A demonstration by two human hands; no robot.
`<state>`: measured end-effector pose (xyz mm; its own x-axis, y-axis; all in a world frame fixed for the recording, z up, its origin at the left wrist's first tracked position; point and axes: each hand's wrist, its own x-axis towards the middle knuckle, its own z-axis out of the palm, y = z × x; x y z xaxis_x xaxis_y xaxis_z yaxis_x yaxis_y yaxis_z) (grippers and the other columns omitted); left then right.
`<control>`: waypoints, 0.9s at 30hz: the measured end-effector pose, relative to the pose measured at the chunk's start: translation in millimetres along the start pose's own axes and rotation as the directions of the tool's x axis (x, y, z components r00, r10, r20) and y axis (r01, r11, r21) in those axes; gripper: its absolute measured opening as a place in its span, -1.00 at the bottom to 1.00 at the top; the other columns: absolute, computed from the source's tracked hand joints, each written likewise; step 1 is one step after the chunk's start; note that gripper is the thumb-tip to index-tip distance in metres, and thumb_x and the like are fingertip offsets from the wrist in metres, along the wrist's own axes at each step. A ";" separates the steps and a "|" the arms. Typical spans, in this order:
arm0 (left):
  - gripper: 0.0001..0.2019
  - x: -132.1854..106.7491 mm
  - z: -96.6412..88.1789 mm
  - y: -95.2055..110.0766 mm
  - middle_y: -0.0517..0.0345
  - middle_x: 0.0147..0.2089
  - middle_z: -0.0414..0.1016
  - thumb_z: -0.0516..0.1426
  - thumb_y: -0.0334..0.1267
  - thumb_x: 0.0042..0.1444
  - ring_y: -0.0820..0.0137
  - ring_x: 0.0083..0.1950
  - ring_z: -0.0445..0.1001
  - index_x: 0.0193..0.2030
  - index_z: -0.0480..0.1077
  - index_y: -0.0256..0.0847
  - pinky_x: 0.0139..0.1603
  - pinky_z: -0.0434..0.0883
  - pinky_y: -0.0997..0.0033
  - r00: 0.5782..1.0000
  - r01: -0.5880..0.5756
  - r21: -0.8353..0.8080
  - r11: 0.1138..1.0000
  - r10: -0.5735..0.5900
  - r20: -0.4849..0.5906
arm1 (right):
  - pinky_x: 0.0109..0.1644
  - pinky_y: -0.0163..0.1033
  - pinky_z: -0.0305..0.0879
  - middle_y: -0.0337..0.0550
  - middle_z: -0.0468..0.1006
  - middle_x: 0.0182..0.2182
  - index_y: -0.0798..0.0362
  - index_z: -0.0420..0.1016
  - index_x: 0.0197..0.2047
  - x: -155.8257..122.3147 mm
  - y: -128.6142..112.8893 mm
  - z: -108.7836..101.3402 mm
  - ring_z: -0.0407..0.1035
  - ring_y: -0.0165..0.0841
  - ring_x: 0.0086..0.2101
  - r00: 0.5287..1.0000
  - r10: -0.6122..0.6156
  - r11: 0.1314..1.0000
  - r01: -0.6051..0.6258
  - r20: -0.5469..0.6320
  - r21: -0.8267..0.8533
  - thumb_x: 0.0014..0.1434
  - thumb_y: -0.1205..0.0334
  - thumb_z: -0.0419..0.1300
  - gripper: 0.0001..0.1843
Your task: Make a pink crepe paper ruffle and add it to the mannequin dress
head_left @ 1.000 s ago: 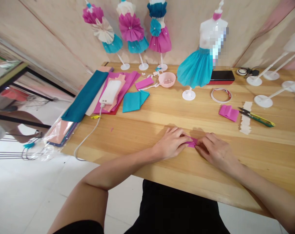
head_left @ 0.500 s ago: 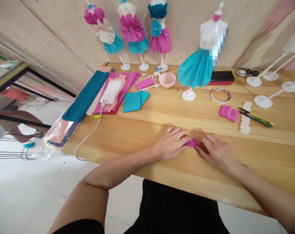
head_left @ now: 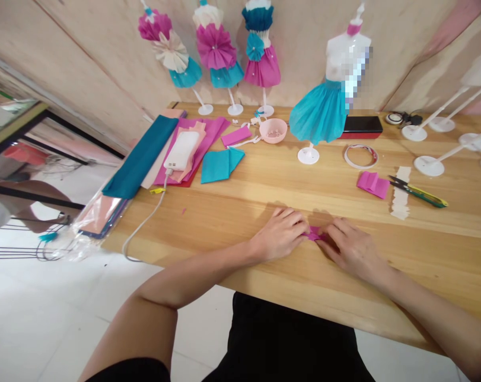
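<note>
A small piece of magenta crepe paper [head_left: 314, 233] lies on the wooden table between my hands, its ends covered by my fingers. My left hand [head_left: 283, 233] grips its left end, fingers bent and pressed together. From the other side, my right hand [head_left: 349, 245] pinches the right end with thumb and fingertips. Fine folds show in the short stretch of paper between them. To the right lies a folded magenta paper piece [head_left: 373, 185], near yellow-green thread snips [head_left: 419, 191] resting across a cream paper strip [head_left: 401, 204].
Behind my hands stands a dress-form stand in a turquoise paper skirt [head_left: 318, 114]. A roll of tape [head_left: 360, 157] and a pink bowl [head_left: 272, 131] sit nearby. Leftward are turquoise folded paper [head_left: 216, 165], a white power bank [head_left: 181, 150] with a cable, and stacked paper sheets [head_left: 145, 154].
My left fingers have shifted very slightly to the right along the magenta paper, and less of it shows. My right hand stays almost in place.
</note>
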<state>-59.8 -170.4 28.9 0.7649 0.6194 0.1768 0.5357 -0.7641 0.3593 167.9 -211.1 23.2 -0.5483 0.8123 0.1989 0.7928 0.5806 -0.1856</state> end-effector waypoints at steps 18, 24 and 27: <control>-0.74 -1.0 -7.9 -2.1 0.10 -0.16 0.40 0.01 -0.07 0.27 0.30 -0.04 0.31 -0.22 0.40 -0.19 -0.02 0.20 0.23 0.978 0.204 -0.124 0.971 -0.197 0.068 | -0.21 -0.17 0.28 -0.13 0.43 -0.34 0.01 0.41 -0.25 1.5 7.0 0.0 0.35 -0.28 -0.29 0.990 0.130 0.973 -0.139 0.063 0.185 0.30 0.09 0.04 -0.79; -0.76 -0.3 -10.2 2.6 0.09 -0.17 0.39 0.01 -0.09 0.26 0.29 -0.05 0.31 -0.24 0.36 -0.20 -0.02 0.20 0.23 0.968 0.243 -0.082 0.967 -0.237 0.079 | -0.26 -0.18 0.27 -0.13 0.42 -0.38 0.01 0.38 -0.31 3.9 3.3 2.7 0.34 -0.28 -0.34 0.983 0.176 0.973 -0.181 0.047 0.140 0.27 0.08 0.07 -0.79; -0.77 -0.2 -9.4 4.3 0.10 -0.17 0.39 0.00 -0.10 0.26 0.29 -0.05 0.31 -0.25 0.35 -0.20 -0.03 0.20 0.23 0.966 0.253 -0.064 0.965 -0.248 0.070 | -0.28 -0.19 0.27 -0.13 0.43 -0.37 0.01 0.37 -0.31 4.6 3.0 4.0 0.35 -0.27 -0.34 0.982 0.189 0.971 -0.190 0.020 0.144 0.26 0.08 0.08 -0.80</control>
<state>-61.0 -172.1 39.0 0.6310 0.7756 0.0172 0.6877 -0.5695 0.4502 166.7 -205.4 19.7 -0.3934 0.9085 0.1413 0.8357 0.4174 -0.3570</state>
